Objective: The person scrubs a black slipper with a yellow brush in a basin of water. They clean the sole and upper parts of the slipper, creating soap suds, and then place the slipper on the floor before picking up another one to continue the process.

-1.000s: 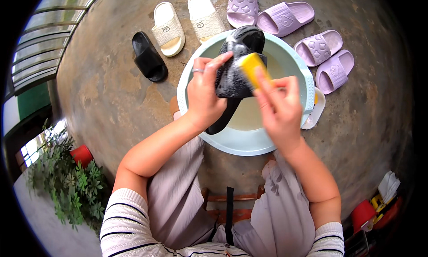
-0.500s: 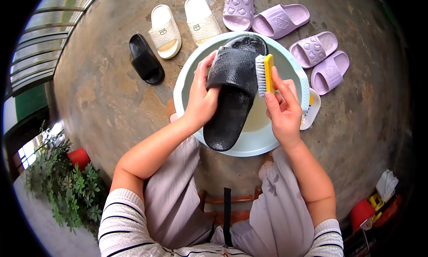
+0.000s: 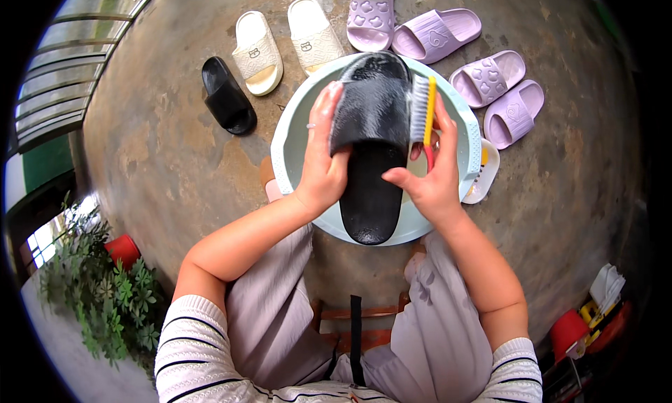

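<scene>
"Where's the black rubbery slide [image 3: 372, 138] hanging?"
"Over the pale-blue round plastic basin [image 3: 280, 147]; left grip [image 3: 323, 164] is clamping it, right grip [image 3: 437, 179] is clasping the yellow, white-bristled brush [image 3: 424, 110]."
"Progress?"
"Strap [image 3: 371, 109] is wearing lather; footbed [image 3: 371, 193] is mostly lacking it."

Dark emblems [image 3: 254, 52] on cream slippers [image 3: 314, 33], nothing legible

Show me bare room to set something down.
Bare floor lies left, between the lone black slide and the potted plant, and right, between the lilac slides and the red plastic item. Crowded: beyond the blue basin, with cream slides, and above it, with the held soapy slide and scrub brush.
</scene>
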Demonstrator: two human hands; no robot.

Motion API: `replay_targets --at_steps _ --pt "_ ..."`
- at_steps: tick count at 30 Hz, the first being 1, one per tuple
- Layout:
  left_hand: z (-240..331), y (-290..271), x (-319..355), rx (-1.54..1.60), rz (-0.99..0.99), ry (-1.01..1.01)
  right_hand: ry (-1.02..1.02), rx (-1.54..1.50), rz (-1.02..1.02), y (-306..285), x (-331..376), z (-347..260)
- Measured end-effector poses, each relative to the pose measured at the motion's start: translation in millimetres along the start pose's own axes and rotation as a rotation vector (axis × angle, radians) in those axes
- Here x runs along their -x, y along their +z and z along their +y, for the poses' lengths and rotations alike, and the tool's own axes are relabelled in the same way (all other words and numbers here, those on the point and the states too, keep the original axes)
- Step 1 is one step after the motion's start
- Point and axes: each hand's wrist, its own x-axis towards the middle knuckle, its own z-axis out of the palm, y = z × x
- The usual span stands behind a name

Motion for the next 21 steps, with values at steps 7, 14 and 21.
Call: replay_targets --at_steps 7,14,21 --pt "9.9 -5.0 -8.9 -0.43 -0.23 0.007 -0.063 0.173 0.099 -0.9 3.6 0.7" --pt "36.7 -15.5 -31.3 -0.455 -0.316 0.02 -0.131 0.188 -0.122 -7.4 10.1 -3.3" --pt "22.9 -16.9 -16.6 -0.625 -0.131 0.181 -0.163 0.431 -0.245 -6.3 23.7 -29.9"
